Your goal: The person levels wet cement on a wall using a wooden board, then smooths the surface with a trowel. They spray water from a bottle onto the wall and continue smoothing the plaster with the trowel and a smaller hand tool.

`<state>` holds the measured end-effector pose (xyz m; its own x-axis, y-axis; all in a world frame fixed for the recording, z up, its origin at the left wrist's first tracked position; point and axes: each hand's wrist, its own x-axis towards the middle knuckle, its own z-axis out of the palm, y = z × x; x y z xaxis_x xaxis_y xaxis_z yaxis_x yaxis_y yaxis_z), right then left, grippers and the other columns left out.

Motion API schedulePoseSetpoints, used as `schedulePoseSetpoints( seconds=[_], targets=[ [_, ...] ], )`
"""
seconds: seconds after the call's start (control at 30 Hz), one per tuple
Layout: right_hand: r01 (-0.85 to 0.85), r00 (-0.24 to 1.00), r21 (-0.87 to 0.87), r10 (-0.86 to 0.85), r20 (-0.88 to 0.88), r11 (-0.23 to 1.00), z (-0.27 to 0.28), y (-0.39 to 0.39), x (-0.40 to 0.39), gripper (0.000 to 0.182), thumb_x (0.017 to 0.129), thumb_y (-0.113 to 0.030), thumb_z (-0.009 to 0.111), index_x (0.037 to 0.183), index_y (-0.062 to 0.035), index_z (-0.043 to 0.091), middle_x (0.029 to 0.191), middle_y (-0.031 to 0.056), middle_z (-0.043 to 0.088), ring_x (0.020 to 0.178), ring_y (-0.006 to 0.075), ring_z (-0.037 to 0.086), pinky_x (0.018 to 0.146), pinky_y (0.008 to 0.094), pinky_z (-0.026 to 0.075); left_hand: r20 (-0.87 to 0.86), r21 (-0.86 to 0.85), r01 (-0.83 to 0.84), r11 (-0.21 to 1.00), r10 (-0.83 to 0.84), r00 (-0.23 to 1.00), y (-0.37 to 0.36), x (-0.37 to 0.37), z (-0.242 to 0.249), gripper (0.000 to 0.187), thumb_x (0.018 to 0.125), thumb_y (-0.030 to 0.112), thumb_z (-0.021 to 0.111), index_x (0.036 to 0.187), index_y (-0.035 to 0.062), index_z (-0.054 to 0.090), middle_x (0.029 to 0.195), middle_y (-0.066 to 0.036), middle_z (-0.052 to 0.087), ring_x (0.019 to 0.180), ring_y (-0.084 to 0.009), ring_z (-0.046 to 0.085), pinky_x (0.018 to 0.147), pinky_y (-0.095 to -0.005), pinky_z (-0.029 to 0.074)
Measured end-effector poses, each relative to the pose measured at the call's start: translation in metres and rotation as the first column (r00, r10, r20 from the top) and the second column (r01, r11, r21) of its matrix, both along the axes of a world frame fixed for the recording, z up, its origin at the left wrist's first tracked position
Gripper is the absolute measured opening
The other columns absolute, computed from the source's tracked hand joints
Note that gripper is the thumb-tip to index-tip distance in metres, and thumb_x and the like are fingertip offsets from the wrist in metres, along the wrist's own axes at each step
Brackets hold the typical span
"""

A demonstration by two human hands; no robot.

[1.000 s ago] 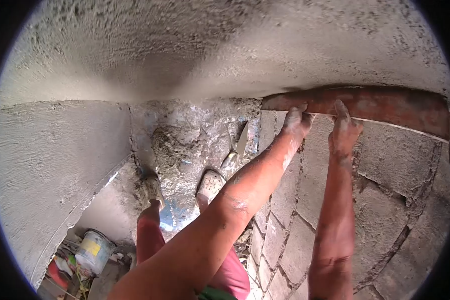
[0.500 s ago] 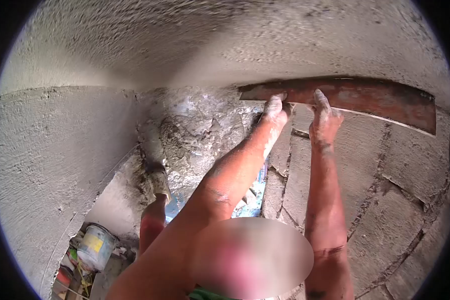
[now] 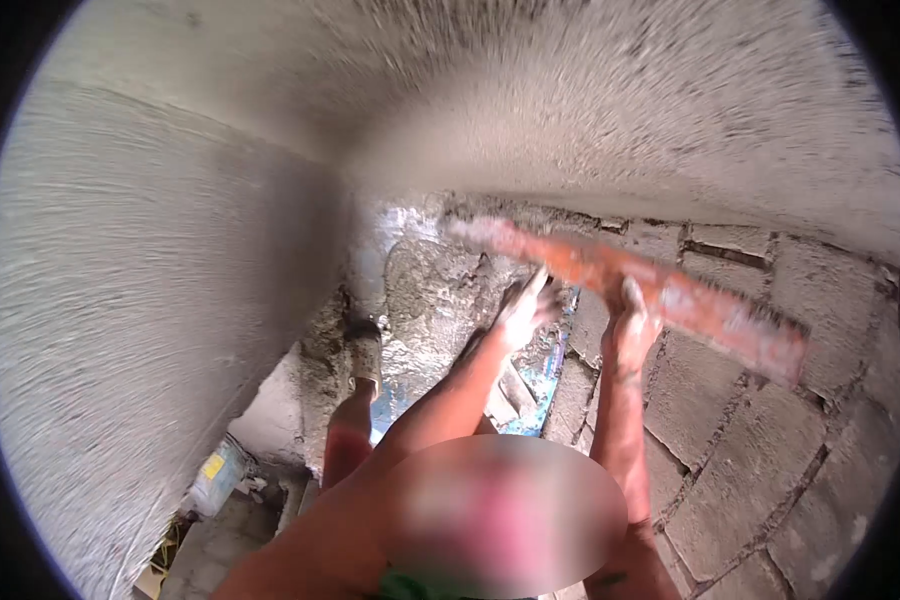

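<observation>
My right hand (image 3: 630, 318) grips the lower edge of a long reddish screed board (image 3: 660, 290), its thumb on the near face. The board slants from upper left to lower right and is smeared with grey mortar. My left hand (image 3: 532, 308) is just below the board's left half, fingers spread and slightly blurred, a fingertip right at the edge. Grey mortar coats both hands. Behind the board rises a rough plastered wall (image 3: 610, 130). Lower left of it lies a patch of wet mortar (image 3: 425, 285).
A smooth plastered wall (image 3: 170, 260) stands close on the left. Bare blockwork (image 3: 760, 450) with open joints spreads at right. One shoed foot (image 3: 364, 355) is beside the mortar. A bucket (image 3: 215, 480) sits lower left, and broken pieces (image 3: 510, 395) lie on a blue sheet (image 3: 542, 375).
The board has come down from the rough plaster's lower edge and turned its red face more into view. My left hand has let go of it; my right hand still holds on.
</observation>
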<state>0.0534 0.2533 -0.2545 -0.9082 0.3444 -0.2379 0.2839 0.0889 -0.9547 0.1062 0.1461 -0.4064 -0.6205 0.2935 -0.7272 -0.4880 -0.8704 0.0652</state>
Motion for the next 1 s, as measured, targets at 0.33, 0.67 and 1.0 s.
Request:
schedulePoseSetpoints(
  seconds=[0.33,0.67,1.0],
  targets=[
    [-0.015,1.0,0.511,0.024,-0.011,0.859,0.074,-0.011,0.14,0.044,0.09,-0.025,0.066,0.122,0.0032,0.056,0.12,0.0157,0.06,0.112,0.0272,0.054,0.103,0.0391,0.036,0.155,-0.566,0.494,0.659,-0.504,0.85,-0.199,0.271,0.135,0.031,0.096,0.022,0.056,0.122,0.0041,0.054,0.095,-0.008,0.063,0.085,-0.0196,0.065,0.074,-0.0336,0.056],
    [-0.101,0.928,0.377,-0.049,0.369,0.921,-0.001,0.006,0.156,0.045,0.091,-0.037,0.064,0.118,-0.0011,0.062,0.121,0.0174,0.062,0.11,0.0308,0.055,0.101,0.0377,0.038,0.206,-0.589,0.49,0.643,-0.466,0.86,-0.218,0.269,0.191,0.02,0.094,0.017,0.059,0.11,0.0055,0.059,0.098,-0.007,0.063,0.082,-0.0148,0.062,0.066,-0.0265,0.052],
    [0.351,0.936,0.361,-0.333,-0.113,0.864,0.3,-0.018,0.205,0.039,0.087,-0.024,0.072,0.112,0.0052,0.062,0.111,0.0136,0.064,0.101,0.0215,0.057,0.093,0.0345,0.044,-0.008,-0.924,-0.382,-0.022,-0.997,0.076,-0.035,0.168,0.319,0.107,0.075,0.024,0.075,0.151,-0.0031,0.004,0.156,-0.027,0.005,0.145,-0.0416,0.008,0.117,-0.046,0.021]
  ],
)
